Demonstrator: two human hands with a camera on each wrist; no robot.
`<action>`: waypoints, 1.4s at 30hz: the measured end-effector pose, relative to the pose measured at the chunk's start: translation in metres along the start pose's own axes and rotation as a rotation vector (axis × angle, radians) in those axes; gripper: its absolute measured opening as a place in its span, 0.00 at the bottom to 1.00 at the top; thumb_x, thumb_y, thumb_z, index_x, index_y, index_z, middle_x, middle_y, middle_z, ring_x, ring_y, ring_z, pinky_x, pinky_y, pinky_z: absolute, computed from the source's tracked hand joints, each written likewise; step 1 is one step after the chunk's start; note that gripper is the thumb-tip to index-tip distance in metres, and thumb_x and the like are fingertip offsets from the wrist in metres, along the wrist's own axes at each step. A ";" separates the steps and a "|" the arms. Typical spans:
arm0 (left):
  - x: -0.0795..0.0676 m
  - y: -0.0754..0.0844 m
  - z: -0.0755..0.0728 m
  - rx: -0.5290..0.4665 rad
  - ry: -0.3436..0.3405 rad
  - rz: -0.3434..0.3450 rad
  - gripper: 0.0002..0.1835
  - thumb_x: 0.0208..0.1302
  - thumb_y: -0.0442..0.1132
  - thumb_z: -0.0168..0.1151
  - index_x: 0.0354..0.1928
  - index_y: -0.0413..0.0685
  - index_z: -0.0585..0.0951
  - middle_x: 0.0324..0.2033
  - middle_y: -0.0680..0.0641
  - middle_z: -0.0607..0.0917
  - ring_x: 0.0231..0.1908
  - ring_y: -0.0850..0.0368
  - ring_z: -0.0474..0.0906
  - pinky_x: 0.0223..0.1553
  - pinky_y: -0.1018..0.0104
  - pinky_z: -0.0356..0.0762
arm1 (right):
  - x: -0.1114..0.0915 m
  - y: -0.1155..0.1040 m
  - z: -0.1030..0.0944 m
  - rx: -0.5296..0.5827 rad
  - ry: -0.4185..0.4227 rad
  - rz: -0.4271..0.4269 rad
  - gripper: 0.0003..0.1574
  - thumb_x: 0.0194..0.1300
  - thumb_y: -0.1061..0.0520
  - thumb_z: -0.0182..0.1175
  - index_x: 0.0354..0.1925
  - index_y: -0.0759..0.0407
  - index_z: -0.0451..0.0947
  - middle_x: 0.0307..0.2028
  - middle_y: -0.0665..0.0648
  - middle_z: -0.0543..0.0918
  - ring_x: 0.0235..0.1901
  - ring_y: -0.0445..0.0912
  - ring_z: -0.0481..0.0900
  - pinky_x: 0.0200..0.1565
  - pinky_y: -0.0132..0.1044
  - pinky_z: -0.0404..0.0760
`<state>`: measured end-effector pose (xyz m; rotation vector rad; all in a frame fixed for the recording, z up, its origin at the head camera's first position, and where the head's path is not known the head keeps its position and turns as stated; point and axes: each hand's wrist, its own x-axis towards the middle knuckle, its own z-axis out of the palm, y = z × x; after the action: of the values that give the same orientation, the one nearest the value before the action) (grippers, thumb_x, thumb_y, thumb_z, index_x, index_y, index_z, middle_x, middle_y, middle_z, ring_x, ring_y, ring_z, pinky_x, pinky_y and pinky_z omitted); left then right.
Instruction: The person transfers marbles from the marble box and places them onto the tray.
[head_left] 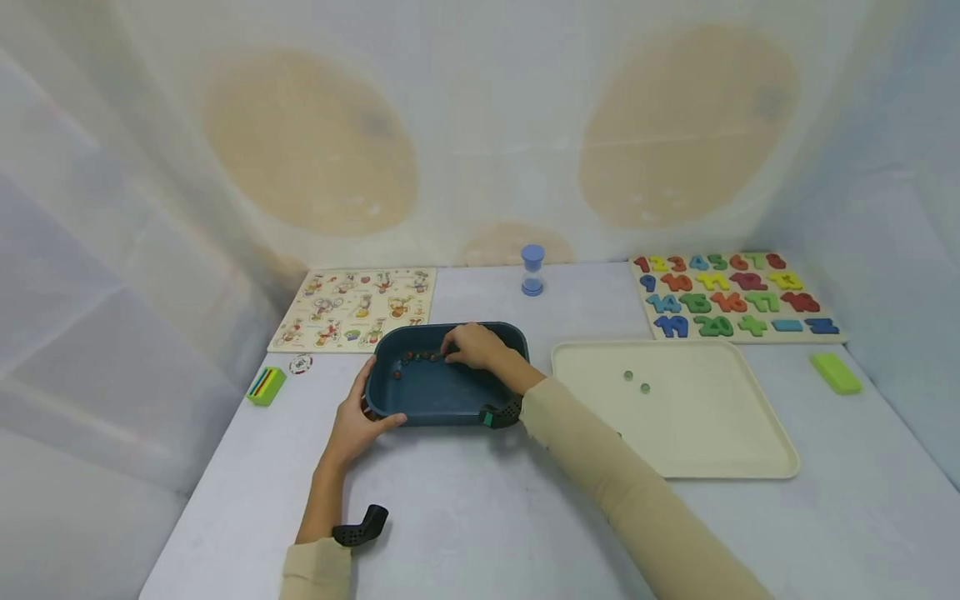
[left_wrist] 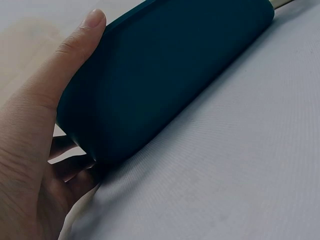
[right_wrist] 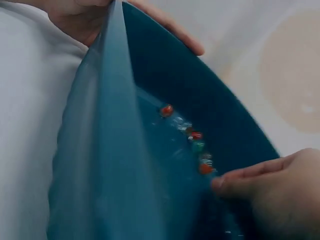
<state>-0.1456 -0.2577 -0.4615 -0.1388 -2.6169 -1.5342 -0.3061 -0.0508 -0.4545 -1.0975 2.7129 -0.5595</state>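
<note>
A dark blue basin [head_left: 442, 408] stands on the table, tipped slightly up at its left end in the left wrist view. My left hand [head_left: 357, 425] grips that end, thumb along the near side and fingers round the outer left wall and underneath. Inside lie several small glass marbles [right_wrist: 196, 135], red, green and clear, in a loose row along the far side. My right hand [head_left: 476, 346] reaches down into the basin, thumb and forefinger [right_wrist: 240, 175] close together at the row's right end. I cannot tell whether a marble is between them.
Right of the basin, a cream tray [head_left: 705, 417] holds a few greenish marbles [head_left: 628, 376]. Behind are a picture puzzle board [head_left: 352, 308], a blue sand timer [head_left: 532, 271] and a number board [head_left: 731, 296]. Green blocks [head_left: 266, 386] and a poker chip [head_left: 301, 363] lie left; another green block [head_left: 836, 372] lies right.
</note>
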 end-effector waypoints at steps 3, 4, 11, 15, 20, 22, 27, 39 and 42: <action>-0.001 0.000 0.003 0.004 -0.002 -0.002 0.51 0.47 0.37 0.69 0.69 0.56 0.47 0.66 0.38 0.55 0.58 0.34 0.61 0.49 0.45 0.69 | -0.017 0.007 -0.010 0.088 0.084 -0.040 0.11 0.57 0.48 0.61 0.39 0.49 0.81 0.25 0.47 0.79 0.20 0.37 0.69 0.26 0.30 0.69; -0.001 0.001 0.003 0.005 -0.001 -0.002 0.51 0.47 0.37 0.69 0.69 0.56 0.48 0.66 0.38 0.55 0.58 0.34 0.62 0.49 0.45 0.69 | -0.026 0.010 -0.015 0.123 0.124 -0.060 0.11 0.57 0.49 0.61 0.38 0.50 0.81 0.20 0.47 0.76 0.17 0.37 0.65 0.23 0.29 0.65; 0.001 0.000 0.001 0.006 0.008 -0.003 0.51 0.47 0.37 0.69 0.69 0.56 0.48 0.66 0.39 0.54 0.58 0.34 0.62 0.49 0.45 0.69 | -0.113 0.050 -0.057 0.232 0.362 -0.045 0.13 0.56 0.48 0.61 0.39 0.52 0.81 0.11 0.48 0.59 0.13 0.41 0.54 0.19 0.32 0.56; 0.000 -0.001 -0.002 0.008 0.018 -0.023 0.51 0.47 0.37 0.69 0.69 0.57 0.47 0.67 0.40 0.53 0.59 0.34 0.61 0.49 0.45 0.69 | -0.162 0.082 -0.064 0.224 0.417 0.068 0.13 0.56 0.46 0.61 0.39 0.49 0.81 0.12 0.48 0.60 0.14 0.41 0.55 0.18 0.32 0.57; -0.001 -0.001 -0.002 0.011 0.014 -0.029 0.51 0.47 0.37 0.69 0.69 0.57 0.47 0.67 0.39 0.52 0.60 0.34 0.59 0.50 0.45 0.68 | -0.208 0.115 -0.053 0.189 0.397 0.181 0.14 0.55 0.47 0.62 0.39 0.50 0.82 0.12 0.47 0.60 0.14 0.40 0.55 0.17 0.31 0.57; -0.001 0.000 -0.002 0.016 0.011 -0.027 0.51 0.48 0.37 0.68 0.69 0.57 0.47 0.67 0.39 0.52 0.60 0.34 0.59 0.51 0.45 0.67 | -0.220 0.125 -0.045 0.167 0.383 0.218 0.13 0.55 0.49 0.63 0.39 0.51 0.82 0.12 0.47 0.60 0.14 0.40 0.55 0.17 0.31 0.56; 0.001 -0.003 0.000 0.014 0.007 -0.019 0.51 0.47 0.37 0.69 0.69 0.58 0.47 0.67 0.39 0.52 0.59 0.34 0.59 0.50 0.45 0.68 | -0.236 0.143 -0.029 0.146 0.338 0.317 0.13 0.56 0.51 0.62 0.41 0.52 0.81 0.13 0.48 0.61 0.16 0.40 0.56 0.19 0.31 0.56; 0.008 -0.036 0.001 0.011 0.016 -0.024 0.53 0.45 0.43 0.71 0.67 0.75 0.46 0.67 0.46 0.53 0.60 0.38 0.60 0.50 0.47 0.69 | -0.181 0.100 -0.064 0.224 0.466 0.099 0.17 0.57 0.47 0.61 0.43 0.53 0.81 0.11 0.48 0.61 0.12 0.40 0.54 0.16 0.32 0.57; 0.009 -0.033 0.001 0.012 0.011 -0.016 0.53 0.46 0.43 0.71 0.68 0.73 0.46 0.67 0.45 0.52 0.60 0.38 0.60 0.51 0.47 0.69 | -0.141 0.074 -0.069 0.258 0.428 0.031 0.16 0.56 0.48 0.61 0.42 0.53 0.81 0.10 0.47 0.59 0.12 0.40 0.54 0.17 0.32 0.55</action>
<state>-0.1590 -0.2724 -0.4895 -0.1078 -2.6250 -1.5192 -0.2721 0.1159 -0.4191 -0.9552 2.8768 -1.2247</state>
